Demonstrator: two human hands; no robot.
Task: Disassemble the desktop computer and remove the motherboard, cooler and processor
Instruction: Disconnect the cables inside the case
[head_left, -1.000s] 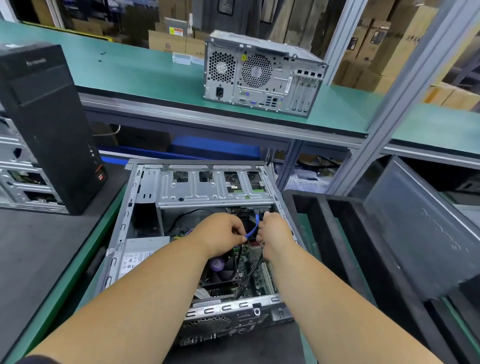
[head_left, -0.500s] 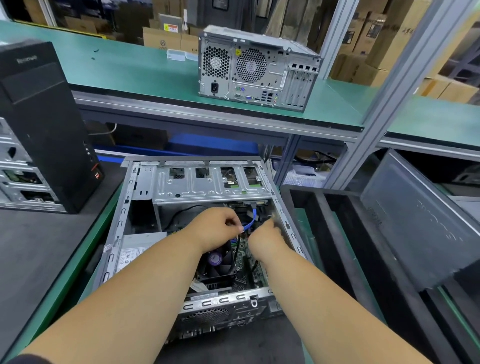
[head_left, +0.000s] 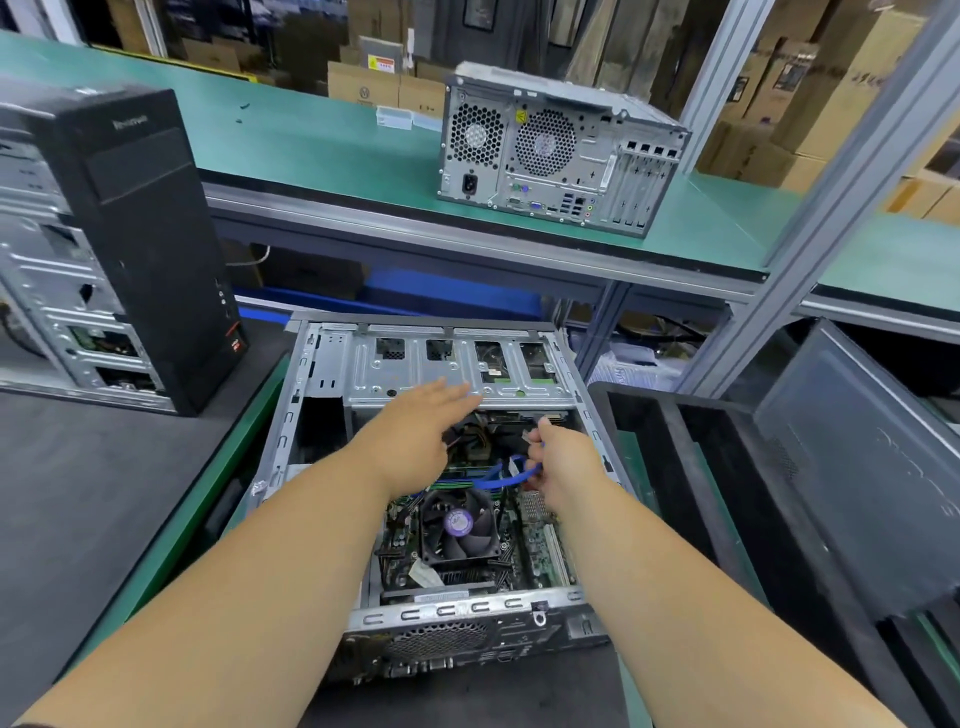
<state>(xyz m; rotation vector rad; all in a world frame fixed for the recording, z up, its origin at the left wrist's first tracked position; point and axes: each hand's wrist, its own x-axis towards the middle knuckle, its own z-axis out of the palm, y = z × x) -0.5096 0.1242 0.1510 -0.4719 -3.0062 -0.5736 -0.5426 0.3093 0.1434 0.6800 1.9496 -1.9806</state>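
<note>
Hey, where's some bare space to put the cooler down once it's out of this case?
Dark mat left of the open case, in front of the black tower, is bare. The green shelf left of the grey computer too. Crowded: inside the case.

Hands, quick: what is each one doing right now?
Left hand: open, fingers straight, reaching over the drive cage, holding nothing.
Right hand: closed on the blue cable inside the open computer case.

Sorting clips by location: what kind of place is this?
Likely a computer teardown workshop: green-topped workbench, several desktop computer cases, one opened grey metal case, stacked brown cardboard boxes behind.
</note>
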